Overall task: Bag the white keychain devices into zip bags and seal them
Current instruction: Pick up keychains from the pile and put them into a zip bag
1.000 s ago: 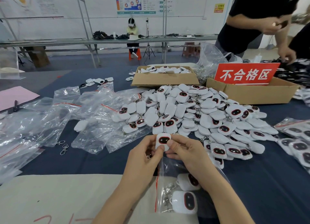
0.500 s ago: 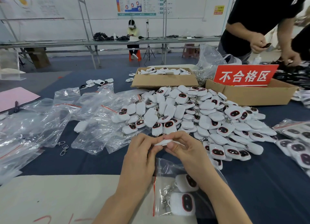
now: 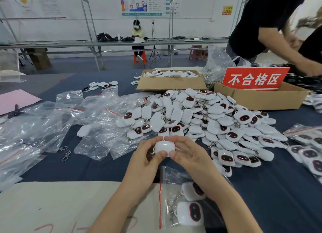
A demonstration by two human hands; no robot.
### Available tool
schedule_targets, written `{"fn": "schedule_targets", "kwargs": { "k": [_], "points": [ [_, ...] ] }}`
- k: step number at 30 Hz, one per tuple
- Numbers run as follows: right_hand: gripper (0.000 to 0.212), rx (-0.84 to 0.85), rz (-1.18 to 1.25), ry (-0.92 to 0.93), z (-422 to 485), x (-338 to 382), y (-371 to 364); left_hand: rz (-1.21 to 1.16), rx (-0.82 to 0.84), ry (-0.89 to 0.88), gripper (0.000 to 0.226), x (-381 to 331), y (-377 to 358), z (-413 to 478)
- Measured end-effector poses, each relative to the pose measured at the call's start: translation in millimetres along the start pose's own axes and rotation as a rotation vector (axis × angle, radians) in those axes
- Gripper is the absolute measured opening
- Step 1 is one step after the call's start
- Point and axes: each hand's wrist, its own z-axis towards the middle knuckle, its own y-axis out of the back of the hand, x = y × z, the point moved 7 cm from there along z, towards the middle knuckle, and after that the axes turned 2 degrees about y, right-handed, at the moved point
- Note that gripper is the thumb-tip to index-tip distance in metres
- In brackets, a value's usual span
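Keychain devices (image 3: 200,121) lie heaped on the counter (image 3: 278,189) at 12 o'clock from the left hand (image 3: 144,164) and right hand (image 3: 190,159); the red sign (image 3: 254,79) at 2 o'clock reads 不合格区. At 6 o'clock a zip bag (image 3: 169,182) holds two. Both hands pinch one white device (image 3: 164,146), plain back showing.

- Held keychain device (image 3: 164,146): smooth white plastic shell, soft sheen.
- Piled keychain devices (image 3: 209,121): same white plastic; dark glossy face panels.
- Zip bags (image 3: 52,124): clear, glossy, crinkled plastic film.
- Clips (image 3: 66,154): bright metal.
- Boxes (image 3: 170,84): matt brown cardboard.
- Table cover (image 3: 278,189): matt dark-blue cloth.
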Motion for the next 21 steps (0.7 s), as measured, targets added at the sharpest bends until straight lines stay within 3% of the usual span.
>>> {"fn": "schedule_targets", "kwargs": {
  "k": [5, 13, 21],
  "points": [
    [0.019, -0.105, -0.090, 0.004, 1.2, -2.0, 6.1, 0.025, -0.044, -0.070, 0.030, -6.5, 0.0, -4.3],
    [0.018, -0.110, -0.067, 0.021, 0.7, -0.7, 7.2, -0.017, -0.047, -0.066, 0.042, -8.2, 0.3, -4.9],
    [0.022, -0.092, 0.020, 0.016, 1.6, 2.8, 4.9, -0.146, -0.033, -0.027, 0.028, -3.3, 0.5, -3.3]
  ]
}}
